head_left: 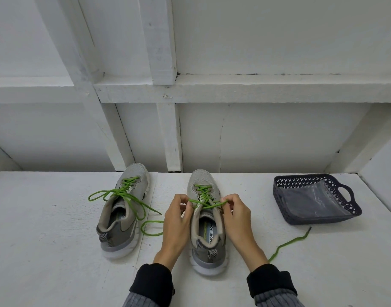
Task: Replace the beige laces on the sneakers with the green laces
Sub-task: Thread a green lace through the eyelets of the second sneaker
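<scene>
- My left hand (176, 220) sits against the left side of the right sneaker (206, 220), fingers curled and pinching a strand of its green lace (203, 196) just above the collar.
- My right hand (235, 214) mirrors it on the shoe's other side, fingertips pinching the same lace where it crosses the top eyelets.
- That sneaker stands upright between my two wrists, toe pointing away from me toward the white wall (256, 134), heel nearest my sleeves.
- One loose tail of this lace trails out to the right behind my right forearm and lies across the white surface (46, 240), its dark tip just in front of the basket.
- The left sneaker (123, 209) stands apart from my left hand, further left, toe also pointing away; its own green lace (123, 193) is threaded and spills in loose loops to both sides, one loop lying near my left hand.
- A dark basket (347, 209) with a clear plastic bag (311, 200) inside sits well to the right of my right hand.
</scene>
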Demonstrator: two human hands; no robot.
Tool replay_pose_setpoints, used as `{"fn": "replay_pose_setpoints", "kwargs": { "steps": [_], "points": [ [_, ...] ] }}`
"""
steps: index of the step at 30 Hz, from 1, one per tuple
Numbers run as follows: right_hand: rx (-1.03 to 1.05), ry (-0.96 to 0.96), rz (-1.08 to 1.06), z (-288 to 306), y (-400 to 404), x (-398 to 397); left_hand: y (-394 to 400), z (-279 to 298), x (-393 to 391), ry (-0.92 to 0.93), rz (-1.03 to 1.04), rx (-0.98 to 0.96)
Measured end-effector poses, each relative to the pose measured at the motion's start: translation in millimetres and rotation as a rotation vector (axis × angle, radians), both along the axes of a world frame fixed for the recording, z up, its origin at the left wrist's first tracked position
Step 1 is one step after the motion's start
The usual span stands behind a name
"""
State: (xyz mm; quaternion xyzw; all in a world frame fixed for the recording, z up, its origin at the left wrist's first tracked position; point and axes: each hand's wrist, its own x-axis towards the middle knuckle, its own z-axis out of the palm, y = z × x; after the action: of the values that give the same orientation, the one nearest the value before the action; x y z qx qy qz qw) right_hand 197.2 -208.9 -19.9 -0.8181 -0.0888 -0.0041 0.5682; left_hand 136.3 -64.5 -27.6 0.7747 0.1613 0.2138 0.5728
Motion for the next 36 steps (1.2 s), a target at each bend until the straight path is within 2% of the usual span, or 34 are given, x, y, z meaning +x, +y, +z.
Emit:
{"fn": "replay_pose_setpoints", "kwargs": {
  "steps": [4,6,13,18,21,27,34,36],
  "points": [
    [0.058,0.15,0.164,0,-14,0,19,-5,-4,0.091,-0.198,0.07],
    [0.07,0.172,0.188,-1,-17,-3,23,-3,-8,0.113,-0.239,0.047],
    [0.339,0.134,0.07,16,-6,-7,6,23,-4,-0.054,-0.13,-0.302],
    [0.499,0.122,0.088,34,-5,-6,6,50,4,-0.193,-0.074,-0.518],
    [0.481,0.106,0.07,31,-6,-5,5,49,5,-0.182,-0.062,-0.47],
    [0.244,0.022,0.072,18,-19,1,16,32,5,-0.117,-0.049,-0.259],
    [0.1,0.036,0.149,13,-24,5,17,25,4,-0.02,-0.19,-0.11],
    [0.049,0.03,0.187,10,-25,2,18,21,1,0.012,-0.233,-0.014]
  ]
}}
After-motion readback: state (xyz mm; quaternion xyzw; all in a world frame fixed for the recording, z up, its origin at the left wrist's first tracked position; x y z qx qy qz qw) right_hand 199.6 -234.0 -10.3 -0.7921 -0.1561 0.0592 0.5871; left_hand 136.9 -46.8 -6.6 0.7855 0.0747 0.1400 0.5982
